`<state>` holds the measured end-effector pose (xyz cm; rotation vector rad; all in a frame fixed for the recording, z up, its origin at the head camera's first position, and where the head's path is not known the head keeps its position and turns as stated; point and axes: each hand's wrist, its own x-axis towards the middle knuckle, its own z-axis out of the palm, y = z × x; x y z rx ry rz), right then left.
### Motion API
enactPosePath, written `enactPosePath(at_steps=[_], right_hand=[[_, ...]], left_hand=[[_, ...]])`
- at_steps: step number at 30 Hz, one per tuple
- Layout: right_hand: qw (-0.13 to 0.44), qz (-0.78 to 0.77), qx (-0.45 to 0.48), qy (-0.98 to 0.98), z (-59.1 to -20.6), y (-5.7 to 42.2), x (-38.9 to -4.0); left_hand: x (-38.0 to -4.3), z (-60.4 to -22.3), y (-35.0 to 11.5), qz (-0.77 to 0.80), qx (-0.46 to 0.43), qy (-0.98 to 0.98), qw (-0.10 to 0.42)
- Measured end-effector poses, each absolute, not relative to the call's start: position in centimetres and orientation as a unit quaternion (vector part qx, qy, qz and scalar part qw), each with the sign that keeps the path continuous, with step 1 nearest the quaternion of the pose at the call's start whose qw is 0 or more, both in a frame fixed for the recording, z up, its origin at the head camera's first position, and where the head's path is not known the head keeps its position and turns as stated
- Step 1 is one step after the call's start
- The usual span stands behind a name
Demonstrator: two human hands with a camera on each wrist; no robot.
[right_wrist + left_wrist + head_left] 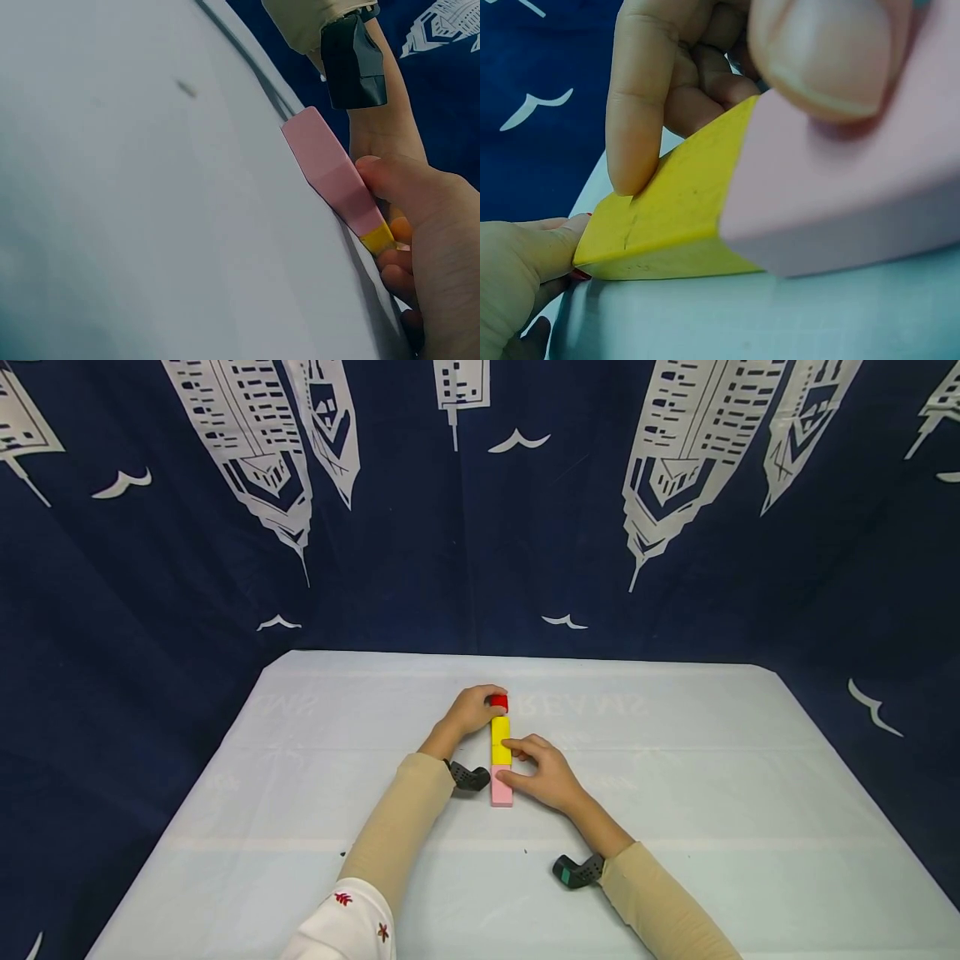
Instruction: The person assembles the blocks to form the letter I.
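Observation:
A row of blocks lies lengthwise on the white table: a pink block [501,796] at the near end, a yellow block [500,729] beyond it, and a small red block [499,702] at the far end. My left hand [471,710] pinches the red block between thumb and fingers. My right hand [549,777] touches the row from the right, its thumb on the pink block and its index finger on the yellow. Seen from the left wrist, the yellow block [682,202] abuts the pink block [840,202], and my left hand [517,270] mostly covers the red one.
Black wrist cameras are strapped to both wrists, the left one [469,777] close beside the pink block and the right one [577,872] nearer the front. A dark blue curtain [465,552] with white building prints hangs behind the white table [300,693].

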<state>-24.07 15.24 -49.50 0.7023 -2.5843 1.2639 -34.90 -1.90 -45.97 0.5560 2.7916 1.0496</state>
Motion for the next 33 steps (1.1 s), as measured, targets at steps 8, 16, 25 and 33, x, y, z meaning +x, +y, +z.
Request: enactPosePath(at_steps=[8,16,25,33], right_hand=[[0.087,0.423,0.236,-0.871,-49.5,15.2,-24.0],[0.091,0.426,0.238,-0.868,-49.4,15.1,-24.1],[0.084,0.436,0.230,-0.866,-49.3,15.4,-24.5],[0.052,0.465,0.211,-0.858,-48.7,15.5,-24.8]], left_hand=[[-34.8,-46.1,-2.1,0.342,0.191,0.919,0.047],[-34.6,-46.4,-2.9,0.362,0.189,0.913,0.010],[-34.3,-46.6,-4.4,0.387,0.168,0.907,-0.010],[-33.5,-46.8,-6.5,0.378,0.157,0.912,-0.013]])
